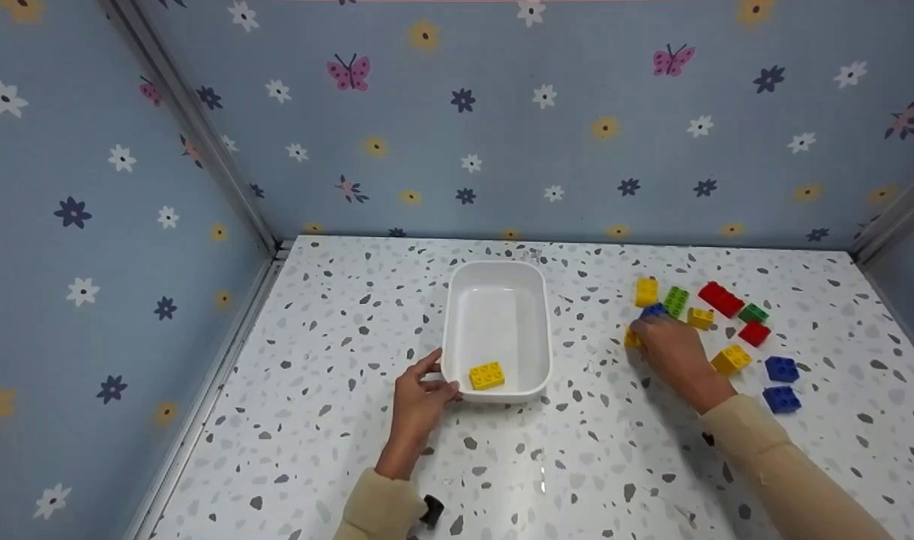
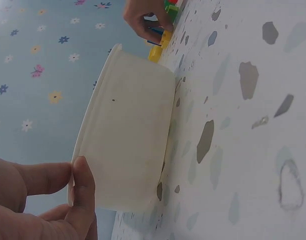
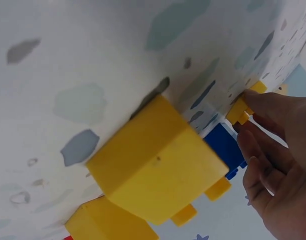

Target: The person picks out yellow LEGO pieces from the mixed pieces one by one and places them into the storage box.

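I have the left hand [image 1: 418,401] pinching the tub [image 1: 549,334] by its near-left rim, presumably to steady it on the table [image 1: 322,405]. The right hand [image 1: 678,356] pinches a yellow brick [image 3: 237,111], probably fingertips-only because a blue brick [image 1: 654,310] crowds it; another yellow brick [image 1: 486,376] lies inside the tub.

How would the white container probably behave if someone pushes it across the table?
The white container would probably slide rather than tip, since its base looks broad. It seems light for its size, with thin-looking walls and only one yellow brick inside. That brick may shift, because bare floor lies beyond it.
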The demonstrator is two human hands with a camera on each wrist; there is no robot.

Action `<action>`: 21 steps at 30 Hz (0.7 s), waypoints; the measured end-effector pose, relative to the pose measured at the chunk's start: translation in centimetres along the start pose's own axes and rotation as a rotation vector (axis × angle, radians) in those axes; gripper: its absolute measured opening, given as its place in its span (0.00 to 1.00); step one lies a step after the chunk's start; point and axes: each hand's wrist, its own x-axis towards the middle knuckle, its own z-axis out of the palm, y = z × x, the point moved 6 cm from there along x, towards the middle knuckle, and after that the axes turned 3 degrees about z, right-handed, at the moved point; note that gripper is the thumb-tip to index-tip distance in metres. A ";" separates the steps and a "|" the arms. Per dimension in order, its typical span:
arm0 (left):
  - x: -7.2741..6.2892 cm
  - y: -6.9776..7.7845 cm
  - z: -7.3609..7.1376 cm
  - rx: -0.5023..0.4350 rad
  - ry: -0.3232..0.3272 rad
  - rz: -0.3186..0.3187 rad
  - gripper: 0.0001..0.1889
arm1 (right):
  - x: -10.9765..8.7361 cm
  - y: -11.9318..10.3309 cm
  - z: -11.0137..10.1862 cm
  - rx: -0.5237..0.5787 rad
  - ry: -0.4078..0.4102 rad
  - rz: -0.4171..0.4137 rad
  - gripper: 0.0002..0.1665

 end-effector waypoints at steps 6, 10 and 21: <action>0.0 0.0 0.0 0.004 -0.001 0.003 0.33 | 0.1 0.0 -0.1 -0.002 -0.004 0.012 0.21; 0.0 0.0 0.0 0.006 -0.004 0.007 0.33 | 0.0 -0.1 -0.2 0.011 0.007 0.011 0.21; 0.1 0.0 0.0 -0.001 -0.003 -0.008 0.34 | -0.1 -0.8 -1.4 0.066 0.120 -0.056 0.17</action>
